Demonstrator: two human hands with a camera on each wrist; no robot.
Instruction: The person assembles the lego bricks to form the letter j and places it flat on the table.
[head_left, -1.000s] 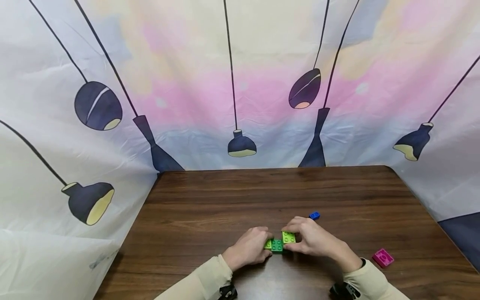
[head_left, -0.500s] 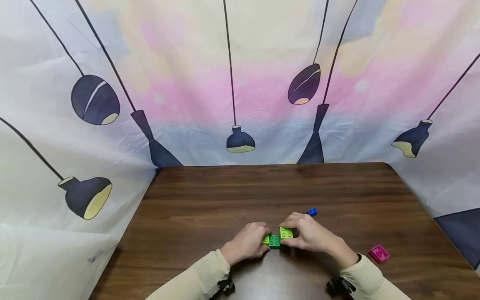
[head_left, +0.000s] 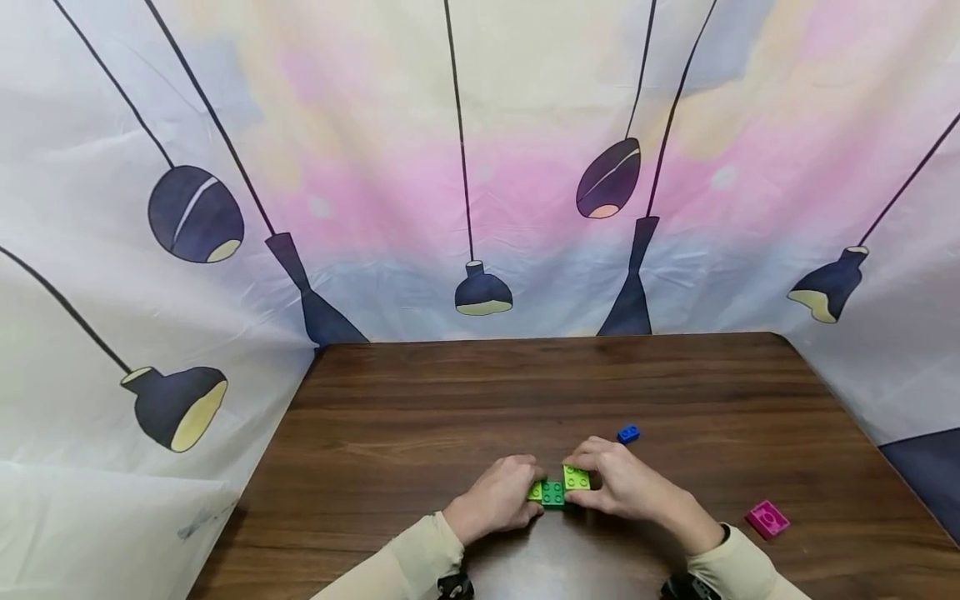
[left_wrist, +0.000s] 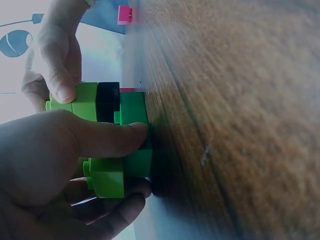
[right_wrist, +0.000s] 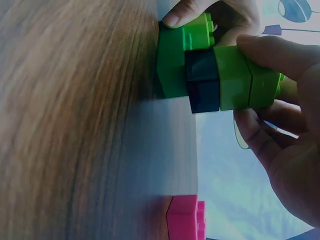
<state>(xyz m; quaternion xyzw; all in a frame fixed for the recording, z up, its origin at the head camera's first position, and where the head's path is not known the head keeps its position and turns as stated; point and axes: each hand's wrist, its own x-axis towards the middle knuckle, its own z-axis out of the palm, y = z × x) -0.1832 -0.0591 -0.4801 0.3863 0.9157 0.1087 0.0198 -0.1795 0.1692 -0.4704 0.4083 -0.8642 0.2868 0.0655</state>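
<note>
The fingers of the right hand (head_left: 626, 486) pinch two stacked lime bricks (right_wrist: 237, 82), thumb on one side and fingertips on the other. Beneath these, in the same stack, sits a dark brick (right_wrist: 202, 82). The fingers of the left hand (head_left: 493, 500) grip a green brick (head_left: 552, 496), its thumb against the green side, the other fingers curled round the far side. A single lime brick (left_wrist: 107, 179) is seated on the green one's left end. The dark brick meets the green one's right end and juts past it; whether it is pressed fully home I cannot tell. The green brick is low at the worktop (head_left: 450, 392), between the hands. Just beyond the right hand lies a small blue brick (head_left: 628, 433); a pink brick (head_left: 767, 519) lies to its right, near the sleeve (head_left: 738, 567). Behind the worktop hangs a cloth (head_left: 375, 200) printed with dark lamps.
</note>
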